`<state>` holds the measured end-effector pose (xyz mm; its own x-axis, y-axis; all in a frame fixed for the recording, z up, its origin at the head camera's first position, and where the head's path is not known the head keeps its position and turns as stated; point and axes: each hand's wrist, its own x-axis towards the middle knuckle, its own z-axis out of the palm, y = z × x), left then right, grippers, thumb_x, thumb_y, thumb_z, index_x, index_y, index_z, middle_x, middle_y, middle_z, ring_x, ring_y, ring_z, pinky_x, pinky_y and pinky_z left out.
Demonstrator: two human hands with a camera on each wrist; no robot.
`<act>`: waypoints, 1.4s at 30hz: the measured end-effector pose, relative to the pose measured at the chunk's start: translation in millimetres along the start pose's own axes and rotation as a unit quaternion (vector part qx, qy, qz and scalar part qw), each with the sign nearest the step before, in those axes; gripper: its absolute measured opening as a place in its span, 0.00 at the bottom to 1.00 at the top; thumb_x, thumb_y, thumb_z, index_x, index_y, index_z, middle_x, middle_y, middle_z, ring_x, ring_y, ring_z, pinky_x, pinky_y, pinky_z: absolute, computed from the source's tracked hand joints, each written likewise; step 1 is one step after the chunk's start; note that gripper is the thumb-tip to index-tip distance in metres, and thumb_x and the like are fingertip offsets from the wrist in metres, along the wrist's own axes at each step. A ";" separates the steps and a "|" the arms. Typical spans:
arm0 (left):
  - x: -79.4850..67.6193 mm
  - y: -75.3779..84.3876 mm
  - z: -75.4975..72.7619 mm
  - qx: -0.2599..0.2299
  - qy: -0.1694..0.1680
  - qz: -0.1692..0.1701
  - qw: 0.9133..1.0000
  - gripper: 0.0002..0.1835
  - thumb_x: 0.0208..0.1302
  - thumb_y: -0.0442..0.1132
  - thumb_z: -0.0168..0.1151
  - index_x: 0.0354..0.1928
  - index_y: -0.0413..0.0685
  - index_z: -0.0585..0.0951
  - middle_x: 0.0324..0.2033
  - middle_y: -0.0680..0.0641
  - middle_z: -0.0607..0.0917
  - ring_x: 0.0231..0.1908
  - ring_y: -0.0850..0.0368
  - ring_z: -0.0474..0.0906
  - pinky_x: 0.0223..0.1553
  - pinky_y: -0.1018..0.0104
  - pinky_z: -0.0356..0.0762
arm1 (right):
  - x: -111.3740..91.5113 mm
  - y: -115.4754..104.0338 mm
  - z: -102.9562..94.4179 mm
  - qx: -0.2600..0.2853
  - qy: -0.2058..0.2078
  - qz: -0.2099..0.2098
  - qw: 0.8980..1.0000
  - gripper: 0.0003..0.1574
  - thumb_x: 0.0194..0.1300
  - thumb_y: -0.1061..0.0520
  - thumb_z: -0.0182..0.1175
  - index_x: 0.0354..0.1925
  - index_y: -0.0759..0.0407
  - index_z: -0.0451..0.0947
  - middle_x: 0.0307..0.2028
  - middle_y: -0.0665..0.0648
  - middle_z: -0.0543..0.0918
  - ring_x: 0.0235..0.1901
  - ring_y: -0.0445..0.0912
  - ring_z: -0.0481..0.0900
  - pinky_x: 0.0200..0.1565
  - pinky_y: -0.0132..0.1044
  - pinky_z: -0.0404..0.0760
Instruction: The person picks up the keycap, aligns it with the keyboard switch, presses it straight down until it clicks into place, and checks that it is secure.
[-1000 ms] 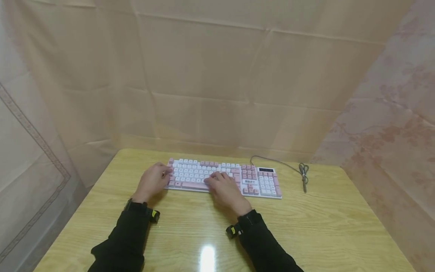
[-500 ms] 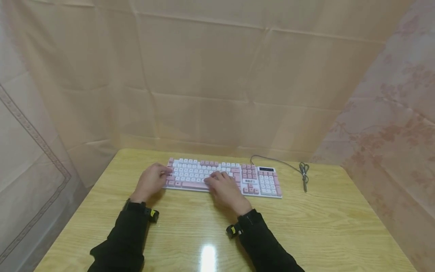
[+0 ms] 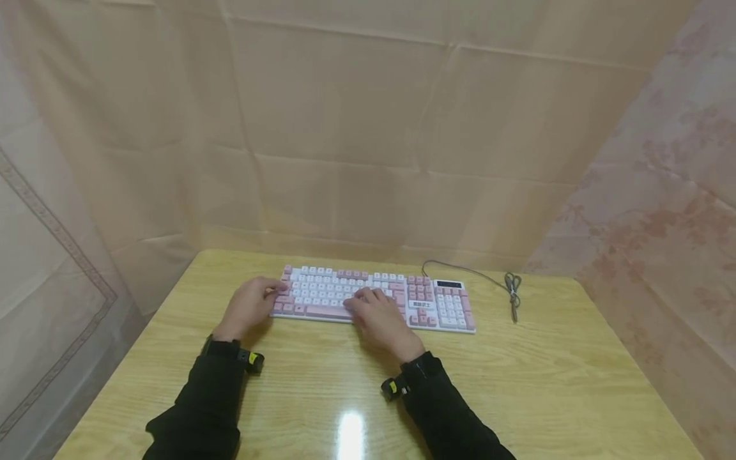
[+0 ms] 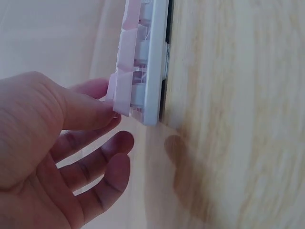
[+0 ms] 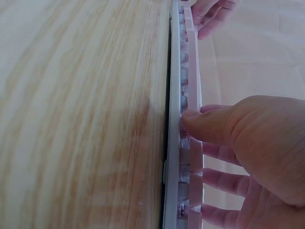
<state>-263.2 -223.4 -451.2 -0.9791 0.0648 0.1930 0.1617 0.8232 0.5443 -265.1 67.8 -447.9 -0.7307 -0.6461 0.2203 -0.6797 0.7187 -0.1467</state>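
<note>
A full-size keyboard (image 3: 328, 295) with white and pink keys lies flat along the far part of the table. At its left end is my left hand (image 3: 247, 306), the index finger reaching over the edge keys. In the left wrist view, the left thumb (image 4: 90, 112) meets a pink corner key, while the other fingers hang loosely bent beside the keyboard's end. My right hand (image 3: 379, 316) rests over the middle-right letter keys. The right wrist view has the right thumb (image 5: 205, 125) against the long pink space bar (image 5: 193, 71), the other fingers spread above the keys.
The keyboard's grey cable (image 3: 466, 271) runs right to a tied bundle (image 3: 513, 297) on the wooden table (image 3: 546, 383). A beige cloth (image 3: 345, 128) hangs behind the table, with a floral cloth (image 3: 661, 243) on the right.
My left hand has shifted a little left and towards me, to the keyboard's outer edge. The right hand stays in place on the keys.
</note>
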 end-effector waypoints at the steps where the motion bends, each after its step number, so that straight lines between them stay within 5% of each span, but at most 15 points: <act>1: 0.0 1.0 -0.7 -0.002 0.004 -0.004 1.000 0.12 0.63 0.32 0.58 0.47 0.43 0.84 0.48 0.38 0.82 0.48 0.43 0.76 0.47 0.46 0.73 | 0.4 -0.1 -0.4 -0.001 0.001 -0.001 1.000 0.20 0.67 0.57 0.53 0.57 0.48 0.75 0.53 0.55 0.76 0.53 0.52 0.70 0.54 0.48 0.69; 6: 0.5 5.3 -3.1 -0.015 0.014 -0.044 0.999 0.14 0.62 0.34 0.59 0.50 0.45 0.82 0.46 0.43 0.83 0.37 0.50 0.75 0.36 0.56 0.72 | 1.3 -0.3 -1.3 -0.002 0.006 -0.005 1.000 0.20 0.67 0.57 0.54 0.57 0.49 0.76 0.53 0.55 0.76 0.52 0.52 0.70 0.54 0.48 0.69; 14: 0.1 8.4 -2.7 -0.027 0.005 -0.075 0.997 0.12 0.60 0.35 0.60 0.46 0.45 0.83 0.44 0.43 0.83 0.35 0.51 0.75 0.32 0.59 0.71 | 0.8 -0.2 -2.8 -0.002 0.004 -0.001 1.000 0.20 0.67 0.57 0.54 0.56 0.48 0.76 0.53 0.55 0.76 0.53 0.52 0.70 0.54 0.49 0.69; 27: 0.5 13.1 0.0 -0.023 0.019 -0.074 0.997 0.15 0.59 0.37 0.61 0.48 0.44 0.82 0.47 0.42 0.82 0.35 0.51 0.78 0.31 0.60 0.74 | -0.1 0.2 -3.7 0.005 0.000 0.001 1.000 0.19 0.67 0.57 0.54 0.56 0.49 0.76 0.53 0.55 0.76 0.53 0.52 0.70 0.53 0.49 0.70; 37: 0.6 10.8 4.0 0.011 0.065 -0.052 0.996 0.11 0.60 0.38 0.63 0.43 0.41 0.84 0.37 0.43 0.84 0.33 0.51 0.75 0.33 0.57 0.72 | 0.2 -1.6 -0.7 0.006 0.001 -0.001 1.000 0.19 0.67 0.57 0.54 0.56 0.49 0.76 0.52 0.55 0.76 0.52 0.52 0.71 0.53 0.49 0.70; 42: 0.0 10.9 5.1 0.021 0.057 -0.055 0.997 0.10 0.60 0.39 0.63 0.41 0.43 0.85 0.39 0.43 0.85 0.33 0.51 0.75 0.34 0.56 0.72 | 0.1 -1.8 -1.5 0.002 0.004 0.000 1.000 0.18 0.67 0.56 0.55 0.55 0.50 0.77 0.52 0.55 0.77 0.52 0.53 0.71 0.52 0.50 0.71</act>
<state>-262.1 -211.6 -449.5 -0.9699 -0.0899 0.2264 0.0459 0.8452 0.5325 -263.8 66.8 -446.2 -0.7296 -0.6447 0.2284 -0.6806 0.7171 -0.1500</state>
